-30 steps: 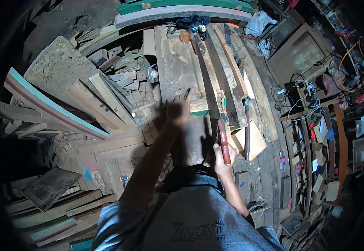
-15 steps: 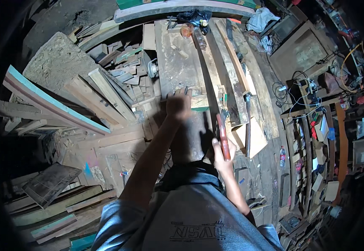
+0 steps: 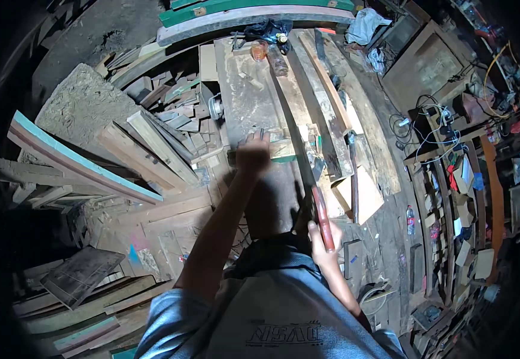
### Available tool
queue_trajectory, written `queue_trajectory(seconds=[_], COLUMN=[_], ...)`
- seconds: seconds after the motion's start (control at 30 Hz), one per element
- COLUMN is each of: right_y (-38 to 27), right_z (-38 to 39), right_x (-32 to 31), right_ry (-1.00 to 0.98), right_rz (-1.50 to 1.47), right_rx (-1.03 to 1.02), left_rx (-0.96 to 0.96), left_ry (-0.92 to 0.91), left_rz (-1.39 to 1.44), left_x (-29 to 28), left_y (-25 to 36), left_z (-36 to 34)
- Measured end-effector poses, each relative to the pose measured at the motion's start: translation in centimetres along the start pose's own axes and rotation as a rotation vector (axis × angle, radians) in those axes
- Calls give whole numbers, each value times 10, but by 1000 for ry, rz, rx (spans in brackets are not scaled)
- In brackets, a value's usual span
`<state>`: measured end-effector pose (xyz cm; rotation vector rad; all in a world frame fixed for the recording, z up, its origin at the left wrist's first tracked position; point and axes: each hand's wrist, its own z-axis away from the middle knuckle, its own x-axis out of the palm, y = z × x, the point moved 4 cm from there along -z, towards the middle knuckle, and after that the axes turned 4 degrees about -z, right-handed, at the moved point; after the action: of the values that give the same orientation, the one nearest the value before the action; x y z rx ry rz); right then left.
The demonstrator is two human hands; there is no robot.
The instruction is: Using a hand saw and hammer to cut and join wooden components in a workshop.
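Pale light falls across a worn plank floor point(image 3: 385, 245).

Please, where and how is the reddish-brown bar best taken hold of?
The reddish-brown bar is probably best gripped by its near end, coming from the near right, thumb and fingers across its width, as the right hand does: it is long and slim, and that end points toward the person.

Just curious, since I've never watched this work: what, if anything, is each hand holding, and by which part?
The right hand holds a reddish-brown rod by its near end. The left hand is blurred; its hold cannot be told.
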<state>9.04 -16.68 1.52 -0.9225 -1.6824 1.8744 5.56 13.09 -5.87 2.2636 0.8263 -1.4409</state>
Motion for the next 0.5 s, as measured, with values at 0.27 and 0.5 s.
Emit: queue_trajectory(seconds=[0.27, 0.5], right_y=[-22, -17], right_z=[-45, 25], right_x=[23, -12], right_ry=[43, 29], right_rz=[-45, 3], right_rx=[-62, 8], left_rx=[17, -19], left_ry=[-46, -115], left_rz=[61, 84], left_x=[-13, -15], left_y=[7, 3], left_z=[-1, 0])
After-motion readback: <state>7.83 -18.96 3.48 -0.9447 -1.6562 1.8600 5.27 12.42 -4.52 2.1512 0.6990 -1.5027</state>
